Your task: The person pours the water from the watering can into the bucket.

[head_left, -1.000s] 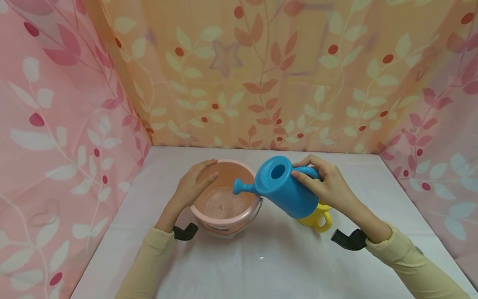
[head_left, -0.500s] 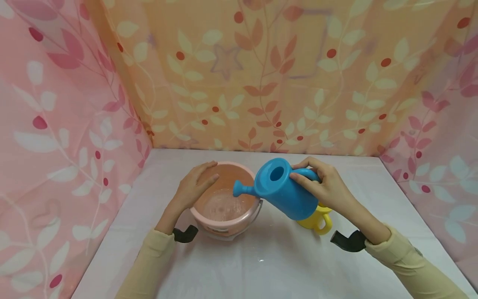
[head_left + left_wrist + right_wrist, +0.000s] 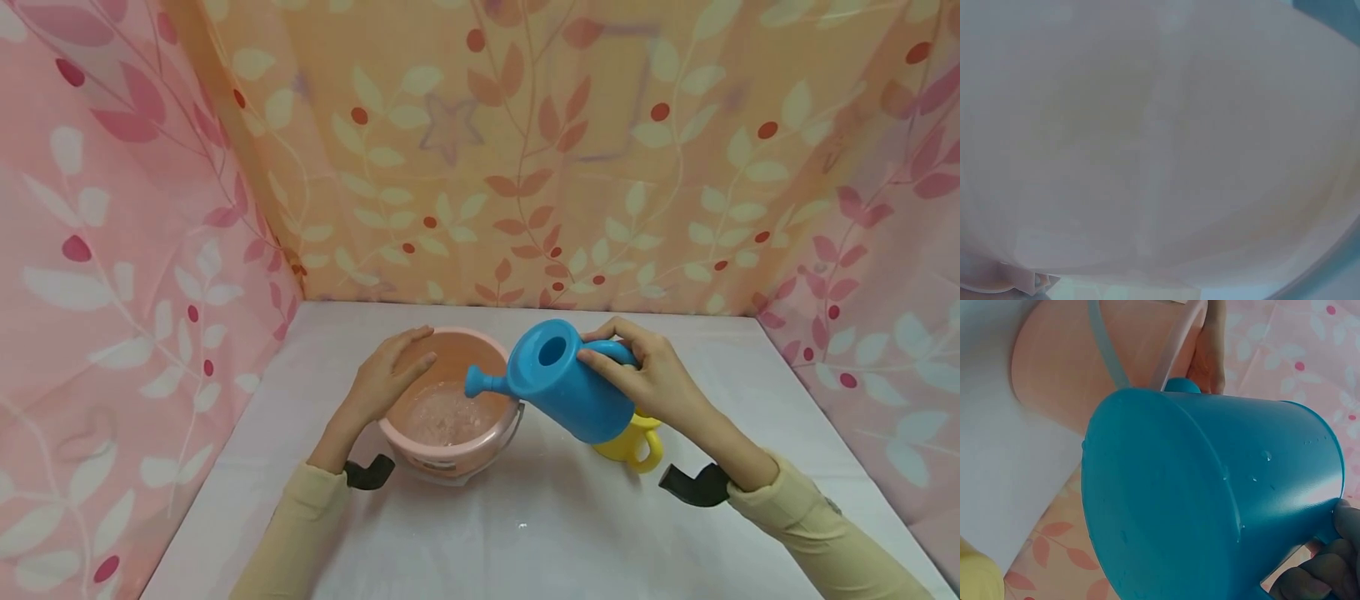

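My right hand (image 3: 648,371) grips the handle of a blue watering can (image 3: 573,387), which is tipped to the left. Its spout head reaches over the pink bucket (image 3: 442,458), where rippling water (image 3: 447,414) lies at the bottom. Drops cling to the can's side in the right wrist view, and my curled fingers (image 3: 1329,572) show at its handle. My left hand (image 3: 386,375) rests at the bucket's left rim with fingers extended and thumb apart. The bucket's pale wall (image 3: 1160,144) fills most of the left wrist view.
Behind the watering can stands a yellow cup (image 3: 637,446), partly hidden by it. The bucket's wire handle (image 3: 517,425) hangs down on its right side. A small wet spot (image 3: 522,526) shows on the white tabletop (image 3: 555,550). Patterned cloth walls (image 3: 480,167) close off the back and sides.
Both hands and the watering can keep nearly the same pose; the whole view has shifted slightly. The water's surface ripples differently in the bucket.
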Tool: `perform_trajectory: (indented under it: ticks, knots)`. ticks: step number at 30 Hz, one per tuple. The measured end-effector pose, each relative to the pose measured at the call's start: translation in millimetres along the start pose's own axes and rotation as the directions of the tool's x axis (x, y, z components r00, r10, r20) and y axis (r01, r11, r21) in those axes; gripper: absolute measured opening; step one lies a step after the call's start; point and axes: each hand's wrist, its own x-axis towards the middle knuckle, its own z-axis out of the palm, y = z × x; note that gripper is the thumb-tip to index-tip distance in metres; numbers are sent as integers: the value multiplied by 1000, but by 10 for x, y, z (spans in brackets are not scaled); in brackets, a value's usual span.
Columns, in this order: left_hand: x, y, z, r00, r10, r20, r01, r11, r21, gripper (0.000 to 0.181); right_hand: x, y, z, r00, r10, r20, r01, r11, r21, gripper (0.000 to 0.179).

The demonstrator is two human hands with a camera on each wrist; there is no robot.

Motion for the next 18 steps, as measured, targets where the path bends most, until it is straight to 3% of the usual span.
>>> perform_trajectory:
  ticks: [18]
  knots:
    - [0,-3,3,1000,5,-5,-4,1000,4,52,11,-2,-8,1000,-6,6,6,1000,4,19]
